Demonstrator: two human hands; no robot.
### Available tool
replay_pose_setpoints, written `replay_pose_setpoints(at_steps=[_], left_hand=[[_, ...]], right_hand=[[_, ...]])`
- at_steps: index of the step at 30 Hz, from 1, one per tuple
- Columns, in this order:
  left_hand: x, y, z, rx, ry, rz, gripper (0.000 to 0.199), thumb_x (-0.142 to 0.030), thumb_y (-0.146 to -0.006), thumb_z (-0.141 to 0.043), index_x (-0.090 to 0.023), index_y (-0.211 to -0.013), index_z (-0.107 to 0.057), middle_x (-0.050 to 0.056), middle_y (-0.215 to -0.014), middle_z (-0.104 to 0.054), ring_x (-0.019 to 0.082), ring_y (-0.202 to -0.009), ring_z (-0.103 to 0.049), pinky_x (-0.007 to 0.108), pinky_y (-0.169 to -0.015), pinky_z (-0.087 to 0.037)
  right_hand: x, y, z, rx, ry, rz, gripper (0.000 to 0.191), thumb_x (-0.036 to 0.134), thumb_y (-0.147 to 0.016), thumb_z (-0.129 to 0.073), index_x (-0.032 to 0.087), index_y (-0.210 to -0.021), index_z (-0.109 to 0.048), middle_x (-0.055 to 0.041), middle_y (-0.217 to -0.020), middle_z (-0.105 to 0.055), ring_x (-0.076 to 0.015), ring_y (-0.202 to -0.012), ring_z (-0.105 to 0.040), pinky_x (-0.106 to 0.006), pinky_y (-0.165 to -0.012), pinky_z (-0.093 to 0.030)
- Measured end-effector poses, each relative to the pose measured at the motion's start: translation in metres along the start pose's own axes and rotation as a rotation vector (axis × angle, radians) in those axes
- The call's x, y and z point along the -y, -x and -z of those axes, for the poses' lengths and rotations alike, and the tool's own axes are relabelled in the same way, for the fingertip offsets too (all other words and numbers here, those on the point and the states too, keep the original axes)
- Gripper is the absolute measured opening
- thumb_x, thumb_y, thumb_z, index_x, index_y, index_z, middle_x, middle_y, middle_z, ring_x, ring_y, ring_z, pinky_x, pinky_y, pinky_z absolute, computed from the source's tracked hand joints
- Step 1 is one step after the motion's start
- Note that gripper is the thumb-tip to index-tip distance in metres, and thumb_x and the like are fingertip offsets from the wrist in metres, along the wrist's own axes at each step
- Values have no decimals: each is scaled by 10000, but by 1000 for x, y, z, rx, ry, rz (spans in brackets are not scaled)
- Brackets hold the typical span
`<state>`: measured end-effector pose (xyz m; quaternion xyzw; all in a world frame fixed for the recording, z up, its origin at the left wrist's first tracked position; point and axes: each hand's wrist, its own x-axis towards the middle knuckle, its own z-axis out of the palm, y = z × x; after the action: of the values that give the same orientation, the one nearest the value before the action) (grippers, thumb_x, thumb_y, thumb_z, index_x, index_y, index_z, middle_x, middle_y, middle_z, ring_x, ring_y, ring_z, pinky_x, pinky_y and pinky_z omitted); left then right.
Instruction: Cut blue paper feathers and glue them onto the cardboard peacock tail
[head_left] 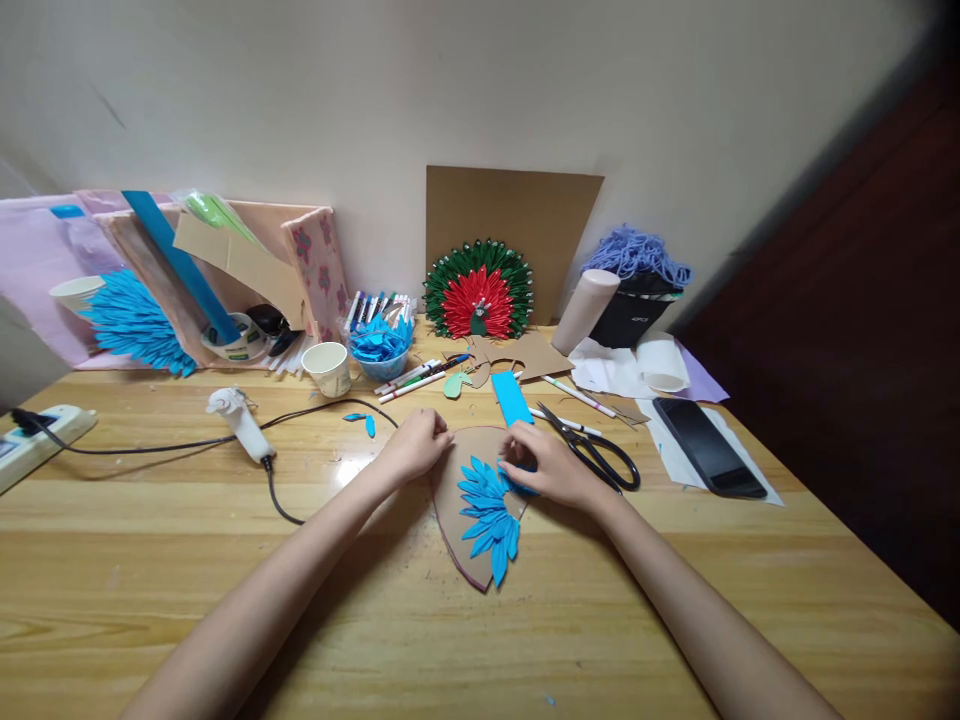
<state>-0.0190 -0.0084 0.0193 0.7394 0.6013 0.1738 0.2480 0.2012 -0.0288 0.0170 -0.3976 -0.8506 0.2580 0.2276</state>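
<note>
A rounded brown cardboard piece (453,500) with a dark edge lies on the wooden table. Several blue petals (487,515) fan out over its right part. My left hand (421,443) is at the cardboard's upper left edge, its fingers curled together; what they hold, if anything, is too small to tell. Over the upper right of the cardboard, my right hand (544,463) has its thumb and fingers bent close to the blue petals, partly covering them. Whether a petal is between those fingertips is hidden.
Black scissors (600,460) and a blue strip (512,398) lie beyond my right hand. A white glue gun (244,425) with its cable is at the left. Farther back are a paper cup (327,369), a bowl of blue petals (381,350), markers and a red-green peacock (478,290). A phone (709,447) lies right.
</note>
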Motion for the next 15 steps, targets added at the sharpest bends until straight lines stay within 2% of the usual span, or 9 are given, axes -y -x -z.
replay_pose_setpoints(at_steps=[6,11,15], left_hand=[[4,-2,-5,86,196,89,261,-256,-661,-588,-129,-887,-556,70,-847,-647,179,-772,-592,247,-640,-438],[1,-3,-8,159,261,99,219,-214,-666,-550,-116,-853,-611,59,-803,-661,176,-749,-601,242,-632,-434],[-1,-2,-2,129,212,85,199,-215,-703,-491,-125,-807,-634,68,-830,-669,176,-762,-596,237,-626,-412]], right_hand=[[-6,-1,-3,48,-108,-94,97,225,-743,-565,170,-806,-514,-22,-781,-553,-139,-698,-522,-253,-623,-424],[-3,0,-2,59,-141,-104,120,265,-759,-561,173,-824,-518,-18,-787,-553,-140,-711,-517,-261,-639,-424],[-4,-1,1,44,-179,-113,110,271,-792,-521,174,-843,-527,-19,-798,-552,-131,-705,-510,-251,-627,-420]])
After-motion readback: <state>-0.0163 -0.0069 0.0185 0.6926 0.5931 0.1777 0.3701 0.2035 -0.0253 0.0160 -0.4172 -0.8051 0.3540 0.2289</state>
